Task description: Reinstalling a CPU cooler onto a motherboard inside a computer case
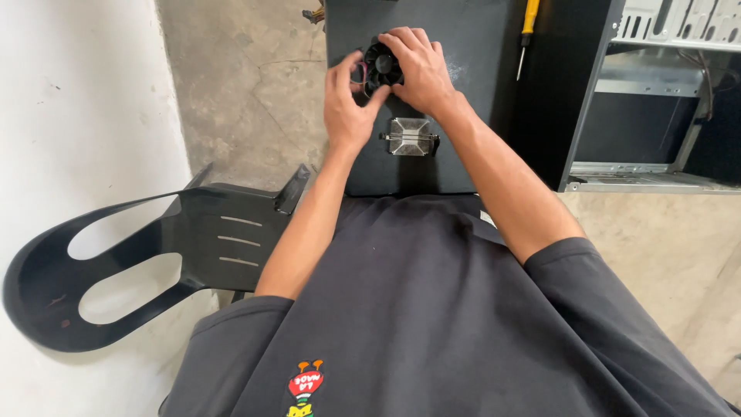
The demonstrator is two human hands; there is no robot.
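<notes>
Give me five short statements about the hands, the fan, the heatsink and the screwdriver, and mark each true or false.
1. Both hands, the left hand and the right hand, hold the small black fan. True.
2. The metal heatsink sits on top of the fan. False: it lies on the black panel, nearer the person.
3. The yellow-handled screwdriver is in the right hand. False: it lies untouched.
4. A black chair stands to the person's left. True.
5. The computer case is closed. False: its side is open.

The small fan [382, 66] looks like black plastic, faintly glossy; the heatsink [410, 137] is bare, bright metal (finned). The panel [463, 46] beneath is matt black, the chair [154, 255] smooth black plastic, the floor [247, 93] rough concrete.
</notes>
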